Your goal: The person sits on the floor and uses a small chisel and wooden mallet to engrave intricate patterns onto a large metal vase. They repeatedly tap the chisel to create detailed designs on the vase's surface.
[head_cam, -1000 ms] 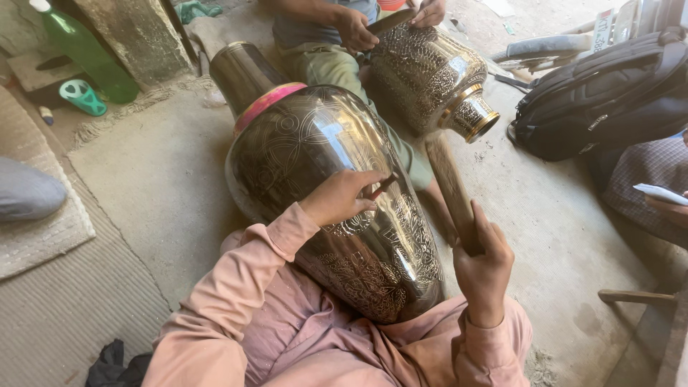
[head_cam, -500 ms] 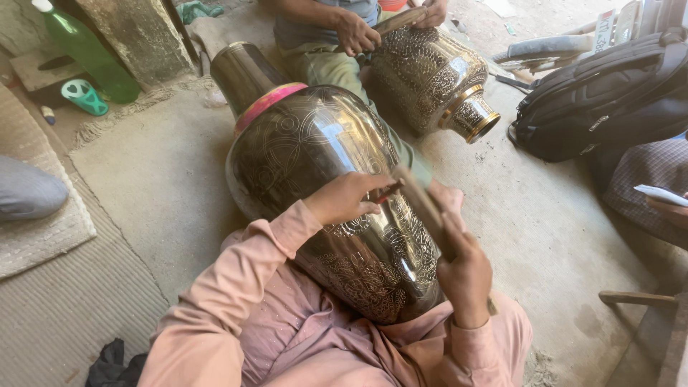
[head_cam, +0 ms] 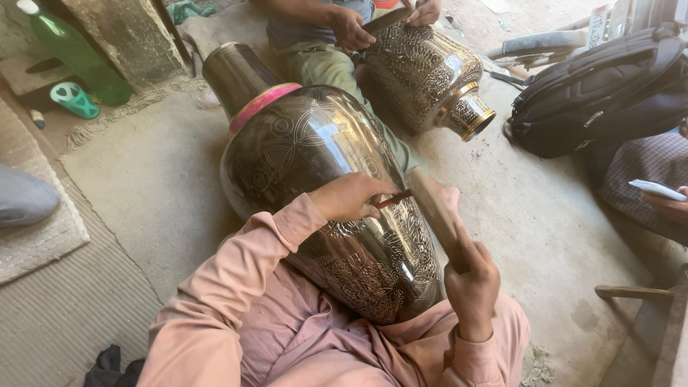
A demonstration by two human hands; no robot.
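Large engraved metal vase (head_cam: pixel 315 186) lying tilted across lap, pink band at neck. Thin chisel (head_cam: pixel 393 200) tip-down on vase's right flank. Flat wooden mallet (head_cam: pixel 437 215) just right of chisel, against its end.

Both arms in pink sleeves bent forward, left hand (head_cam: pixel 349 198) curled palm-down with fingers (head_cam: pixel 376 203) pinched closed, right hand (head_cam: pixel 471 287) raised upright in a closed fist, the 2 near each other.

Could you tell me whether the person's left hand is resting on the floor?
No, the left hand rests on the large engraved metal vase, holding a thin chisel, while the right hand grips a wooden mallet.
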